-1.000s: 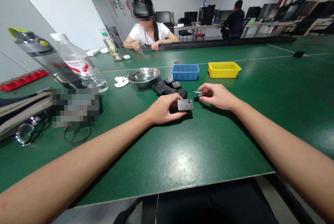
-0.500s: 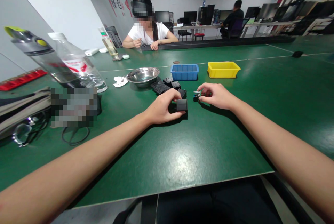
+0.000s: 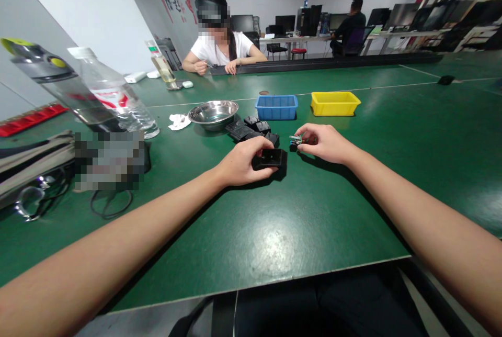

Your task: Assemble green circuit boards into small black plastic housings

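Note:
My left hand (image 3: pixel 249 161) is closed around a small black box-shaped housing (image 3: pixel 273 157), thumb below and fingers above. The housing's hollow side now faces me. To its right, my right hand (image 3: pixel 323 142) pinches a small part with a metal top, a green band and a blue and black lower end (image 3: pixel 295 142); its exact kind I cannot make out. A short gap separates the two held parts. Just beyond my left hand lie several similar black plastic pieces (image 3: pixel 254 127) in a loose pile.
Behind the pile stand a steel bowl (image 3: pixel 214 113), a blue bin (image 3: pixel 276 108) and a yellow bin (image 3: pixel 335 104). Crumpled tissue (image 3: pixel 179 121) lies by the bowl. Bottles (image 3: pixel 113 91), a bag (image 3: pixel 35 164) and a cable (image 3: pixel 112 203) occupy the left. A person (image 3: pixel 223 49) sits opposite.
The black housing has turned in my left hand: its flat outer face showed before, its hollow inside shows now. My right hand has stayed almost still with its part.

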`<move>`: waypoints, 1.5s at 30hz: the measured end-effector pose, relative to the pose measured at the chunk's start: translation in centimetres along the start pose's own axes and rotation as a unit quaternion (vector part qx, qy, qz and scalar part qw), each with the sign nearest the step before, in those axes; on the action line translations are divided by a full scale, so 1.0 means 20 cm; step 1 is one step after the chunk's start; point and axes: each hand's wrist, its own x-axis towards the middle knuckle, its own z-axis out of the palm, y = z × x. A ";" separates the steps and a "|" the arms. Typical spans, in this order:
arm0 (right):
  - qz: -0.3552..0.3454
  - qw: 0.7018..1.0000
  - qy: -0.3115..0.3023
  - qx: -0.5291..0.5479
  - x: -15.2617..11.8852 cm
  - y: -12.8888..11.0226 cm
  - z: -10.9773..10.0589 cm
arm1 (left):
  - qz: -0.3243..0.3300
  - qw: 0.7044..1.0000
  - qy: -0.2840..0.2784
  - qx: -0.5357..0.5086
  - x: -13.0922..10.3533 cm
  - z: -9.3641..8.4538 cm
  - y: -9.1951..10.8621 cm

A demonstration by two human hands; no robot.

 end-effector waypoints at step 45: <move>0.183 0.974 0.076 -0.105 0.03 0.16 -0.06 | -0.133 0.984 -0.119 0.004 0.02 0.01 0.00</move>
